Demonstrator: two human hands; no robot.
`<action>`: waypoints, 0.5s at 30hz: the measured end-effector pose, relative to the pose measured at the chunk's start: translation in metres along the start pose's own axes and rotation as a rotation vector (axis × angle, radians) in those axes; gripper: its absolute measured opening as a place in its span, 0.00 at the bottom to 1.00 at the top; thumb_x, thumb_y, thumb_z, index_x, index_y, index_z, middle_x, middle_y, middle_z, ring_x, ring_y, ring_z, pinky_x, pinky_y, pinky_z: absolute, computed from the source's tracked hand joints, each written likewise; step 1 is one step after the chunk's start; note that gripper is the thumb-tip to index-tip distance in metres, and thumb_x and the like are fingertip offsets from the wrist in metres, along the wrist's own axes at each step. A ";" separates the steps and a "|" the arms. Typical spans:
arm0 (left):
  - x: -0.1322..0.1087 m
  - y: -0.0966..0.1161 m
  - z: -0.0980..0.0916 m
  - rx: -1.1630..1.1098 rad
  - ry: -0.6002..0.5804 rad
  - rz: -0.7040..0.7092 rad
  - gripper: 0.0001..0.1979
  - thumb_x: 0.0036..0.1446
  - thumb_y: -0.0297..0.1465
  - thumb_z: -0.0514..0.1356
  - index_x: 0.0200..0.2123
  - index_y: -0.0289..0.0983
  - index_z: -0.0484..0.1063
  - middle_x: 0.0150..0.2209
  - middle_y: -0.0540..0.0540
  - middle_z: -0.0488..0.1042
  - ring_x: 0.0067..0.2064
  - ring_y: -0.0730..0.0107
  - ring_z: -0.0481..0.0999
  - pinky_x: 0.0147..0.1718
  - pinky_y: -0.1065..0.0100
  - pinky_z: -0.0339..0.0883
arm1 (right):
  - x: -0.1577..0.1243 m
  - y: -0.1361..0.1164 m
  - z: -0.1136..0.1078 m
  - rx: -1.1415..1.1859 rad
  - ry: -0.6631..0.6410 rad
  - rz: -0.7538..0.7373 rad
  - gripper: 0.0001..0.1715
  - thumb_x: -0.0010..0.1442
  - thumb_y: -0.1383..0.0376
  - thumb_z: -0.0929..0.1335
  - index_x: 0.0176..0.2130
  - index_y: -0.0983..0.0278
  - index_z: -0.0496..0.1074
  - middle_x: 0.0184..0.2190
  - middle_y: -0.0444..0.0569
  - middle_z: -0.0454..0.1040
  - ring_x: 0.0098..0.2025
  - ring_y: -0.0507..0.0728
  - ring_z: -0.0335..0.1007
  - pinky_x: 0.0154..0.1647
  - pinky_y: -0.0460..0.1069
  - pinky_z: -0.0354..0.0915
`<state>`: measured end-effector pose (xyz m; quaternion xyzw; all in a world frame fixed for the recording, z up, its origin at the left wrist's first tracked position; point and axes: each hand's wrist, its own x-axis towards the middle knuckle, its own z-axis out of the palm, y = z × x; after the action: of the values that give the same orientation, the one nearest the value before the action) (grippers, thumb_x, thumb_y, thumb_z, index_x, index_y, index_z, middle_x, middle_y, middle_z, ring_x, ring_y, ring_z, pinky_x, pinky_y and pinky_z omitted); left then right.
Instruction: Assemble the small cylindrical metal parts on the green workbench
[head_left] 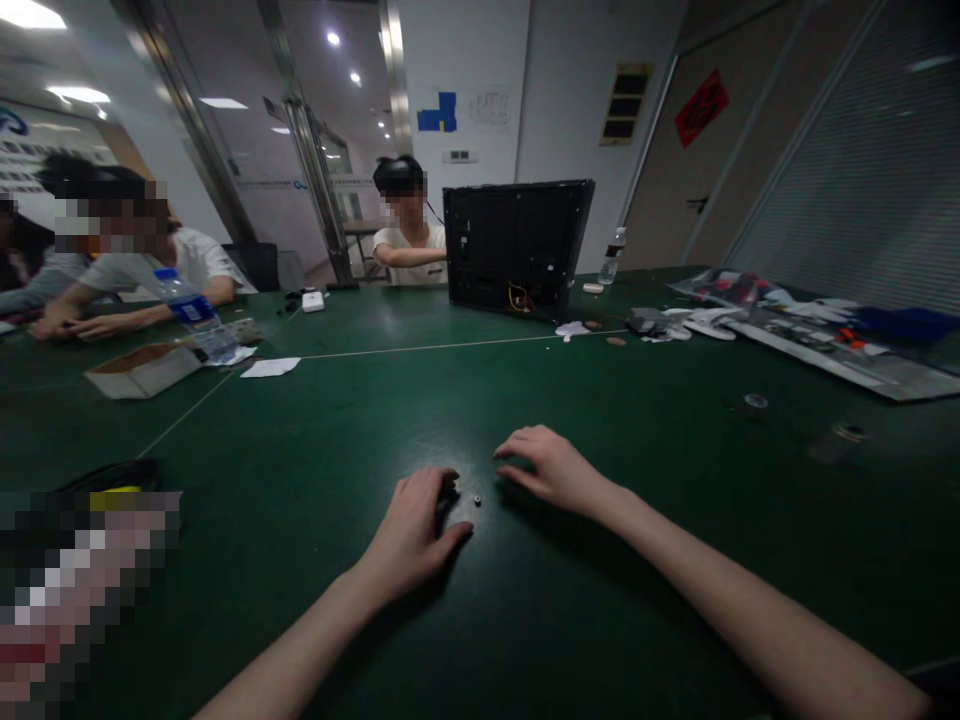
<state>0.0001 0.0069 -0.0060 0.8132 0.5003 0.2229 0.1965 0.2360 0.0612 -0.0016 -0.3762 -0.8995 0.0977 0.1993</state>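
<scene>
The room was dim, lit by ceiling lights [75,94] at the upper left that glared white. The green tabletop [600,600] looked dark, with soft shadows under both hands. Wide-angle distortion bent the walls at the edges. Far objects were soft, and pixelated patches covered faces and the lower-left corner.

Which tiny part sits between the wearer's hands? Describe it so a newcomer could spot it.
Start at the green table and follow the wearer's two forearms to where the left hand and right hand lie close together. In the gap between them lies a small screw. It is a pale, shiny speck, alone on the dark mat.
</scene>
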 end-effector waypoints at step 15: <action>0.001 -0.001 0.001 0.008 -0.016 0.007 0.20 0.53 0.34 0.61 0.49 0.38 0.65 0.46 0.41 0.71 0.46 0.55 0.70 0.47 0.53 0.64 | 0.004 -0.022 0.043 1.448 -0.041 0.379 0.15 0.51 0.60 0.73 0.37 0.65 0.70 0.32 0.46 0.74 0.31 0.50 0.69 0.35 0.47 0.63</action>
<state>0.0004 0.0085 -0.0069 0.8173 0.4970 0.2153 0.1965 0.2008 0.0474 -0.0325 -0.2977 -0.5334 0.7051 0.3602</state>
